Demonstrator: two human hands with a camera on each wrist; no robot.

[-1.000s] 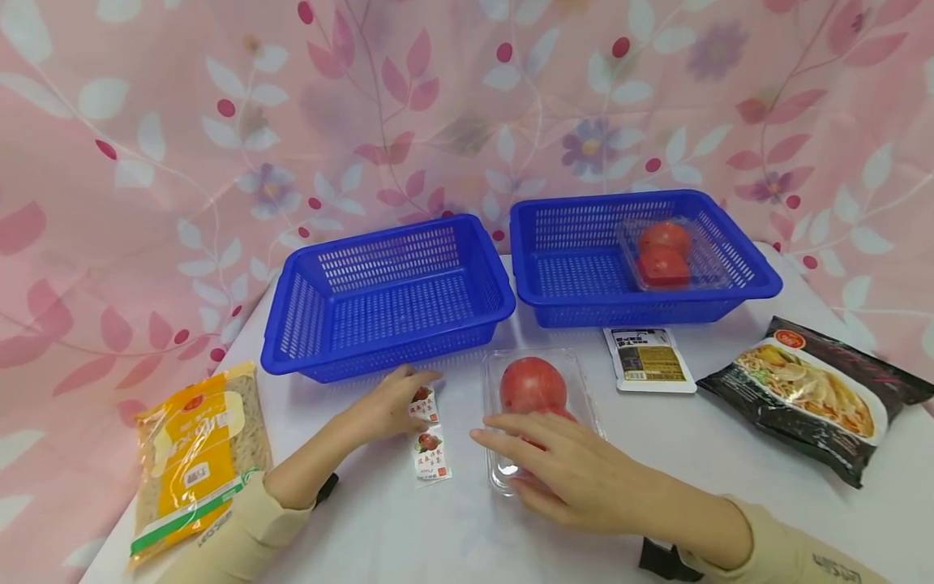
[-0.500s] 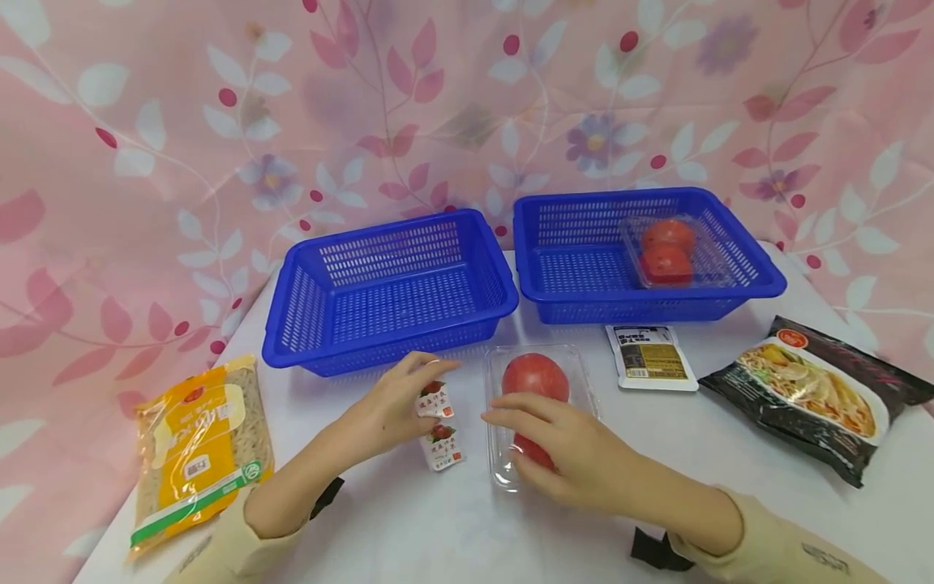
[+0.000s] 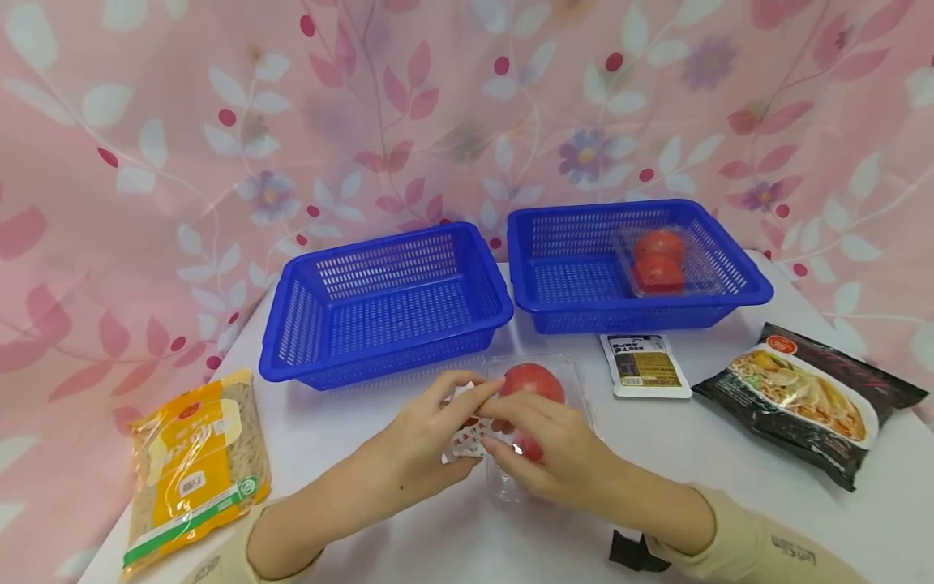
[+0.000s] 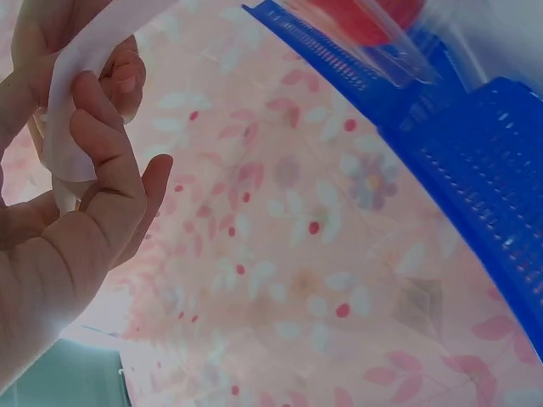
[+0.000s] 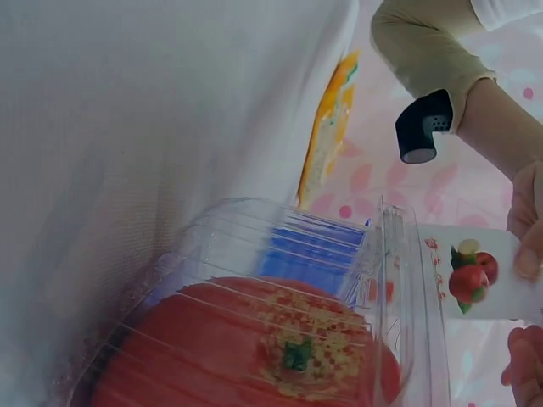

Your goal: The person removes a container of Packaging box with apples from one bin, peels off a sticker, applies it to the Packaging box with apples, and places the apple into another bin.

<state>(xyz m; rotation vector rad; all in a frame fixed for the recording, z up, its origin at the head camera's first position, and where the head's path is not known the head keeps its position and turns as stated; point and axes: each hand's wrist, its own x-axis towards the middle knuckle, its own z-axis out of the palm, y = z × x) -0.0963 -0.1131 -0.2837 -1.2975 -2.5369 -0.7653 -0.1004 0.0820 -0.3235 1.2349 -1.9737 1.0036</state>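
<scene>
My left hand (image 3: 416, 450) pinches a small strip of white labels (image 3: 469, 442) printed with red apples, raised above the table. In the left wrist view, the strip's blank back (image 4: 68, 127) lies against the fingers. My right hand (image 3: 565, 446) is bent over the near part of a clear plastic box (image 3: 576, 381) holding red tomatoes (image 3: 536, 381). Its fingertips and thumb are right at the strip's edge, and I cannot tell whether they grip it. The right wrist view shows a tomato (image 5: 254, 348) close up inside the box.
Two blue baskets stand behind: the left one (image 3: 387, 365) bare inside, the right one (image 3: 649, 318) with another boxed pair of tomatoes (image 3: 660, 259). A yellow bag (image 3: 197, 470) lies at left. At right are a small flat pouch (image 3: 645, 367) and a black noodle packet (image 3: 810, 397).
My left hand has lifted the label strip off the table and carried it right, to the right hand's fingertips. The right hand has stayed over the tomato box, shifting slightly.
</scene>
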